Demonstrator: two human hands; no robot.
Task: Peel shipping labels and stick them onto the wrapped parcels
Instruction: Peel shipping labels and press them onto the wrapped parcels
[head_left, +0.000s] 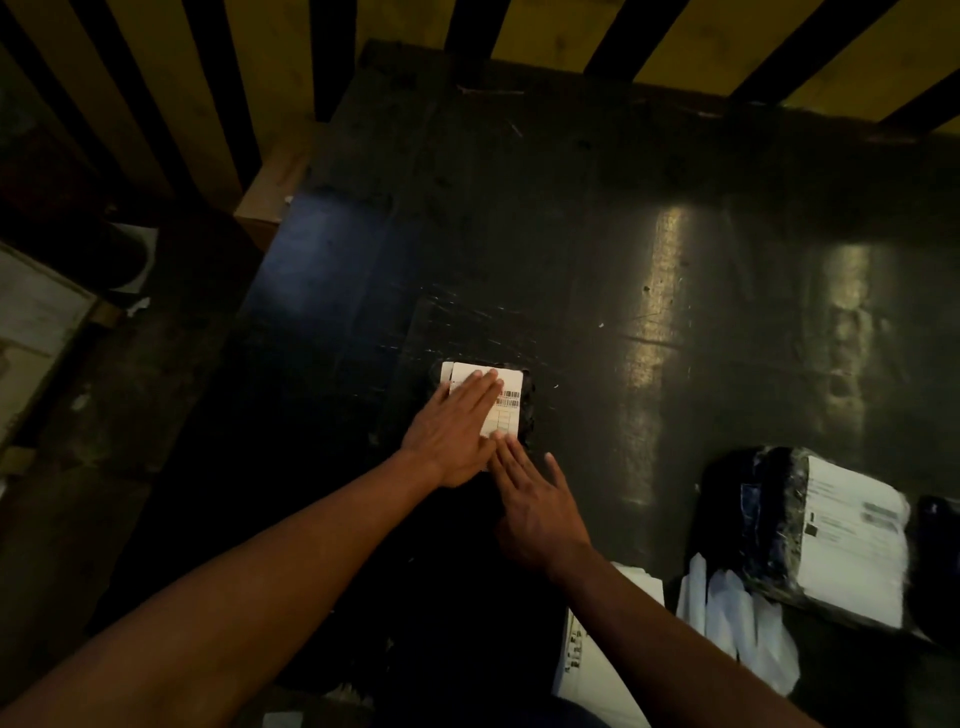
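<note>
No real grip at work here: the left hand (457, 434) lies flat, fingers straight and together, palm pressed down on a white shipping label (501, 402) rather than closed around anything. That flat contact looks meant to seat the adhesive and rub the sheet down. The right hand (537, 506) is also spread, fingers apart, its tips at the label's near edge beside the left hand; whether they press the edge or only rest there I cannot tell, but the placement suits holding the corner from lifting. The label, barcodes showing at its right side, sits on a small dark wrapped parcel (529, 410), only a thin margin of wrap showing around it. The parcel lies about mid-worktop, straight ahead of the person, where both arms can bear down. The dark scuffed worktop (597, 234) gives a hard backing for that pressure. To the right, well apart, a larger black-wrapped parcel (779, 525) already carries its own white label (852, 540), probably set aside as done. Near the right forearm lie white sheets (592, 660), likely more labels kept in reach.
</note>
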